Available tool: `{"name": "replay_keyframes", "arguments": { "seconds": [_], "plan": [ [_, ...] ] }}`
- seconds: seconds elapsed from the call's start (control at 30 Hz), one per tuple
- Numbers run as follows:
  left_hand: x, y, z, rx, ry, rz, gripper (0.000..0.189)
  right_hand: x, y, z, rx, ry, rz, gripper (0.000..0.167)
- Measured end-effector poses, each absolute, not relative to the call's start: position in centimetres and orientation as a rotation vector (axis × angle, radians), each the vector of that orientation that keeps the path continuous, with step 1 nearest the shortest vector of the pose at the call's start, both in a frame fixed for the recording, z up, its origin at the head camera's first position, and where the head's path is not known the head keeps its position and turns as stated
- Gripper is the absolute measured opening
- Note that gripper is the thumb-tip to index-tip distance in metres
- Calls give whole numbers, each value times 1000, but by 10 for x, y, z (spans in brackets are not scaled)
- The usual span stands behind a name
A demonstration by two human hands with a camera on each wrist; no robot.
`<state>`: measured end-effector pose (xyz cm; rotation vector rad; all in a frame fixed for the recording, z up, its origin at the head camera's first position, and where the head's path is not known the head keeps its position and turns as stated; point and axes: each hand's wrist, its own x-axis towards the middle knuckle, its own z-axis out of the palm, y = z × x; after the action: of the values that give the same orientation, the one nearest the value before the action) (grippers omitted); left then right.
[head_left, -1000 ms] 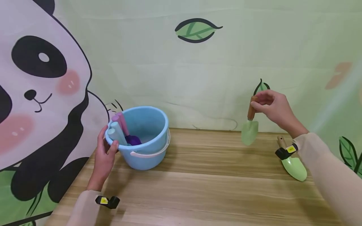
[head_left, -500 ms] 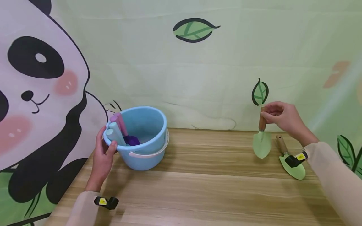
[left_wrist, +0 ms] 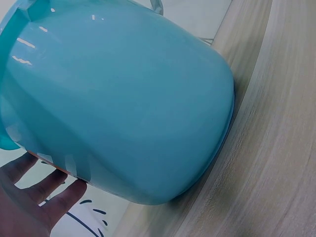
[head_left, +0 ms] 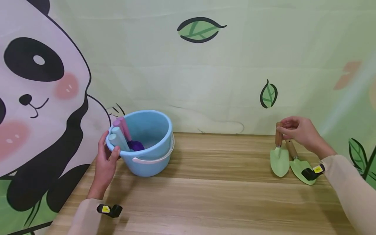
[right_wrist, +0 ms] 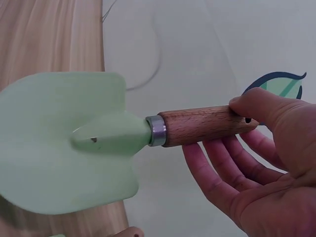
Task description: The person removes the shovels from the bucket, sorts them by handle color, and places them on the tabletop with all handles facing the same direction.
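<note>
My right hand (head_left: 301,132) pinches the wooden handle of a small light-green trowel (head_left: 279,161) by its top end. The blade points down, low over the table. In the right wrist view the thumb (right_wrist: 266,103) lies on one side of the brown handle and the fingers on the other. Just right of it a second green trowel (head_left: 299,168) lies on the table, partly behind the wrist camera. My left hand (head_left: 103,166) holds the left side of a light-blue bucket (head_left: 148,164) near its rim. In the left wrist view its fingers (left_wrist: 64,197) touch the bucket's outer wall.
Inside the bucket lean light-blue handles (head_left: 118,138), pink handles (head_left: 124,127) and a purple scoop (head_left: 136,146). The bucket's white carrying handle (head_left: 152,160) hangs at its front. Behind the wooden table (head_left: 205,202) stands a printed cloth wall (head_left: 220,75).
My right hand has carried the trowel down and to the right, close beside the lying trowel. My left hand and the bucket have kept their place.
</note>
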<state>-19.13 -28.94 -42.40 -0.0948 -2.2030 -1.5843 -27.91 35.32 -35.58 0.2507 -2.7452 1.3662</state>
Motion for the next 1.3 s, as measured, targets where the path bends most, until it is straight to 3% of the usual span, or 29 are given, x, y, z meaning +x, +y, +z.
{"name": "replay_keyframes", "arguments": {
  "seconds": [0.73, 1.3],
  "plan": [
    [-191, -288, -421, -83, -2213, -1575, 67, -283, 370, -384, 150, -2848, 1362, 53],
    [-191, -288, -422, -91, -2201, -1595, 67, -292, 371, -422, 34, -2799, 1107, 52]
  ]
}}
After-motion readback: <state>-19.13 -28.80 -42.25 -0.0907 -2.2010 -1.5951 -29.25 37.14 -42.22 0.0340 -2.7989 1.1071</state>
